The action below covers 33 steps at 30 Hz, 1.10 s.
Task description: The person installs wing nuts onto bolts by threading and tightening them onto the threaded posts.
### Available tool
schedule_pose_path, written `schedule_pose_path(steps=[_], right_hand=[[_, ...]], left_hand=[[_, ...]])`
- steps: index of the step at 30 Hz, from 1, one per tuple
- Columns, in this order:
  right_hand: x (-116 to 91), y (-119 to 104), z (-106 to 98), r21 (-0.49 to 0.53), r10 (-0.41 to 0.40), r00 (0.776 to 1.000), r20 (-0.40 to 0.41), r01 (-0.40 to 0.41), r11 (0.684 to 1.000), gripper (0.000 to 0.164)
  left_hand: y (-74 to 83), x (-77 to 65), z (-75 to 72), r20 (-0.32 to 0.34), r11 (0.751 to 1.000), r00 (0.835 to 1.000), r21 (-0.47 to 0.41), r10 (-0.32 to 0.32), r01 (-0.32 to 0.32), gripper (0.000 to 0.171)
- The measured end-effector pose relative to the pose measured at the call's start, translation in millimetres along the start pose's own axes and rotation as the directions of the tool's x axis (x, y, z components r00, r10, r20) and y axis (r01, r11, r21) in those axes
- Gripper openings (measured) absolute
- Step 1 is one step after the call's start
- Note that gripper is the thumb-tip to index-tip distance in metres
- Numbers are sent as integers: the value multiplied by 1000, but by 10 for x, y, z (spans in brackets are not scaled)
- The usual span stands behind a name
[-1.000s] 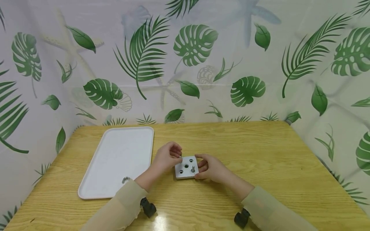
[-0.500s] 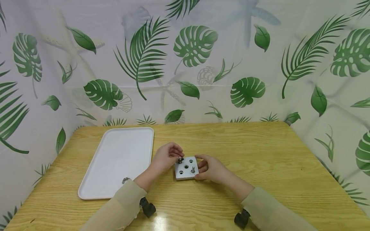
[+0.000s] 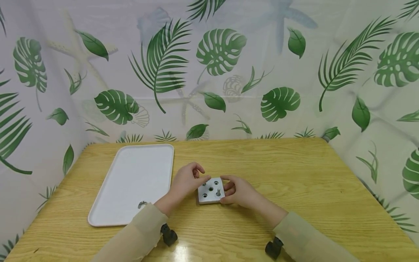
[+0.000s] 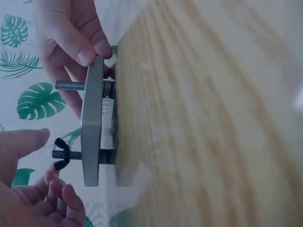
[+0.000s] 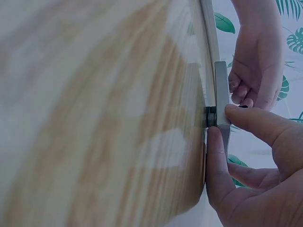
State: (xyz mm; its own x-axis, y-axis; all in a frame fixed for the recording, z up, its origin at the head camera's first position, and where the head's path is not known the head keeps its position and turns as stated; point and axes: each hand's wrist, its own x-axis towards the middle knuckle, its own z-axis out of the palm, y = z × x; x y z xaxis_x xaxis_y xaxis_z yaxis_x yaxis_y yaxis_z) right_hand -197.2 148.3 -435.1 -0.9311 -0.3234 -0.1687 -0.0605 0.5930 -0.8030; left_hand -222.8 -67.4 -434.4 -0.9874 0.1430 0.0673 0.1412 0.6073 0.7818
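A square silver metal plate point(image 3: 211, 195) with several holes lies over the wooden table. In the left wrist view it stands off the tabletop on dark stubs under it. One bare threaded bolt point(image 4: 70, 85) sticks up through it; a second bolt carries a black wing nut point(image 4: 65, 154). My left hand point(image 3: 186, 178) is around this wing nut, thumb stretched out on one side and bent fingers on the other, with gaps between. My right hand point(image 3: 243, 191) grips the plate's right edge, its thumb point(image 5: 255, 124) on the upper face and a finger at the underside.
To the left lies a white tray point(image 3: 144, 174). A small curved shiny metal piece point(image 3: 142, 204) sits near its front edge, beside my left sleeve point(image 3: 144, 227). A leaf-patterned curtain point(image 3: 209, 72) rises behind the table.
My left thumb and fingers have parted from the wing nut, and the thumb now reaches across over the plate's far-left corner. The right hand and the plate have stayed in place.
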Motion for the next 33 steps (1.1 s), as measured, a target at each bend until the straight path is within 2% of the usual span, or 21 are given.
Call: schedule_pose_path(steps=[6, 17, 23, 33], right_hand=[[10, 16, 1, -3, -5, 1000, 2, 5, 1000, 79], [34, 38, -2, 10, -17, 1000, 4, 17, 1000, 80], [23, 36, 3, 15, -16, 1000, -2, 16, 1000, 80], [26, 32, 0, 25, -8, 1000, 0, 8, 1000, 79]], left_hand=[[20, -1, 9, 34, 1000, 999, -8, -4, 5, 14], [-2, -3, -11, 44, 992, 999, -124, 29, -24, 13], [-33, 8, -10, 51, 991, 997, -121, 64, -57, 14], [16, 5, -16, 73, 993, 995, -99, 71, -64, 19]])
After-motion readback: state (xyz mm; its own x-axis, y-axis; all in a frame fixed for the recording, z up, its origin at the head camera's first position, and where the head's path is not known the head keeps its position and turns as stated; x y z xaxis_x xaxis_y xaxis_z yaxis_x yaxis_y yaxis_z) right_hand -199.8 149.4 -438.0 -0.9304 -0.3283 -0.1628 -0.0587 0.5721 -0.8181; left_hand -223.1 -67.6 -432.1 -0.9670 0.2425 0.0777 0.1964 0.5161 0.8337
